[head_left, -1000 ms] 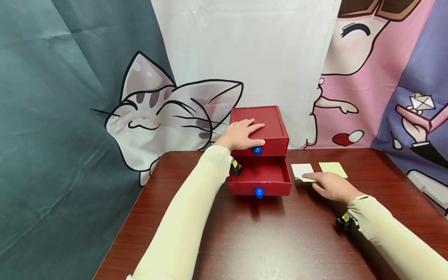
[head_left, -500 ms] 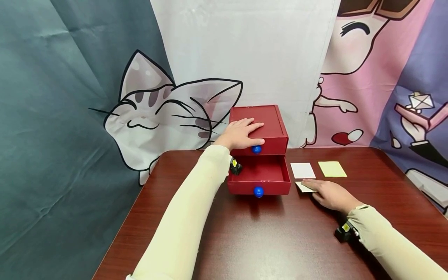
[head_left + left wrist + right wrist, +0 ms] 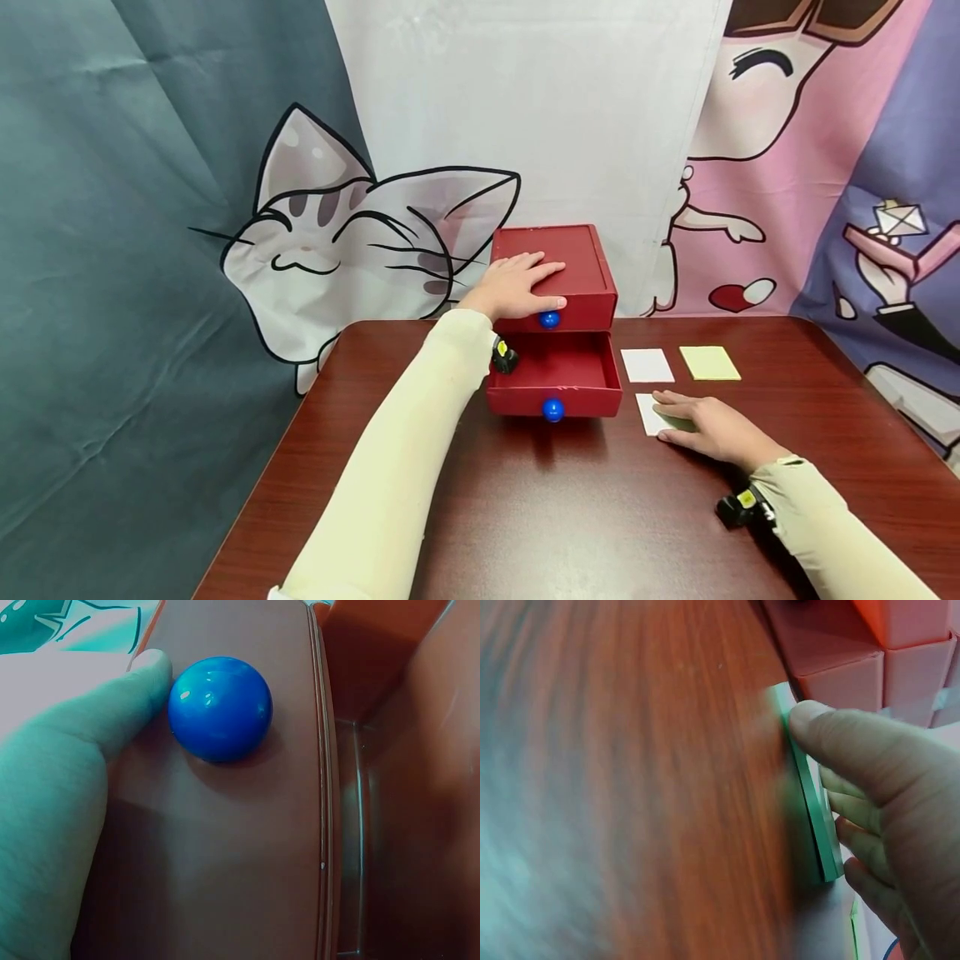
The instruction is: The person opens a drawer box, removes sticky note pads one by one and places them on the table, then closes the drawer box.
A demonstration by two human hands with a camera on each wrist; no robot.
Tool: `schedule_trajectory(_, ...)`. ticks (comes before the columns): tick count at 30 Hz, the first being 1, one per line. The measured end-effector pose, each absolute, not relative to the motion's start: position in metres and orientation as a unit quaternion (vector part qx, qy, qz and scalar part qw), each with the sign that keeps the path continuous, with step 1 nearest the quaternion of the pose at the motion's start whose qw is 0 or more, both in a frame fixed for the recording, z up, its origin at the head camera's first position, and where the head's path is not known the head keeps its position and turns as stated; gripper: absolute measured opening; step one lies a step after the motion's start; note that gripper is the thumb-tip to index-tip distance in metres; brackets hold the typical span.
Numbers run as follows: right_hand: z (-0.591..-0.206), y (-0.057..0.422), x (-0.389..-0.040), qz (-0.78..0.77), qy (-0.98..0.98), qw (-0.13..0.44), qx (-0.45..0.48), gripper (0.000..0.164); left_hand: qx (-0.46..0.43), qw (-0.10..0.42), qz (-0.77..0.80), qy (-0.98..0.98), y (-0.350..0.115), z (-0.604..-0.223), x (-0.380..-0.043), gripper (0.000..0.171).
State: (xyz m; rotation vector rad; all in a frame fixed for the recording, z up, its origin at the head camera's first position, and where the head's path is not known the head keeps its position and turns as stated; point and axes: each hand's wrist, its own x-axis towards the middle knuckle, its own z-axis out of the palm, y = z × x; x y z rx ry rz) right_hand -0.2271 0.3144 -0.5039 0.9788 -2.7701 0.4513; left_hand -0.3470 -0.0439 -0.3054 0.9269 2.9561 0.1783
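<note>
My left hand (image 3: pixel 513 287) rests with spread fingers on top of a red two-drawer box (image 3: pixel 577 254). Its thumb lies down the front, beside the upper blue knob (image 3: pixel 220 709). Below it, the lower drawer (image 3: pixel 517 402) is pulled out, and no contents show in the part I can see. To the right of the box, my right hand (image 3: pixel 712 427) lies on a white-topped sticky note pad (image 3: pixel 649 417) flat on the table, fingers fairly straight and thumb near its front edge. The right wrist view shows the pad's green side (image 3: pixel 810 787). Part of the pad is hidden under the hand.
Just behind the right hand lie a white sticky note pad (image 3: pixel 647 365) and a yellow sticky note pad (image 3: pixel 710 363), side by side. A blue knob (image 3: pixel 553 410) sticks out from the lower drawer. Printed cloth (image 3: pixel 600 108) hangs behind the brown table (image 3: pixel 555 517).
The right hand has drawn one pad off the other white pad toward me and laid it flat, its fingers straightening over it. The left hand has stayed on the box.
</note>
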Motion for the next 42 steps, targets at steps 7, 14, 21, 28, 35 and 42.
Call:
schedule_trajectory(7,-0.511,0.319,-0.223,0.192,-0.926,0.098,0.311,0.051,0.300,0.019,0.060,0.952,-0.043,-0.305,-0.348,0.074)
schedule_trajectory(14,-0.519,0.318,-0.219,0.232,-0.920,0.124,0.291,0.052,0.300,0.023,0.065,0.951,-0.044,-0.305,-0.346,0.074)
schedule_trajectory(21,-0.523,0.318,-0.220,0.253,-0.914,0.121,0.295,0.051,0.299,0.025,0.066,0.952,-0.045,-0.305,-0.347,0.075)
schedule_trajectory(28,-0.526,0.320,-0.220,0.259,-0.911,0.123,0.297,0.048,0.297,0.026,0.062,0.952,-0.043,-0.308,-0.350,0.075)
schedule_trajectory(35,-0.527,0.318,-0.219,0.260,-0.908,0.140,0.296,0.043,0.299,0.018,0.059,0.952,-0.043,-0.310,-0.352,0.075)
schedule_trajectory(42,-0.529,0.318,-0.218,0.272,-0.902,0.149,0.300,0.040,0.297,0.019,0.060,0.953,-0.043,-0.310,-0.351,0.075)
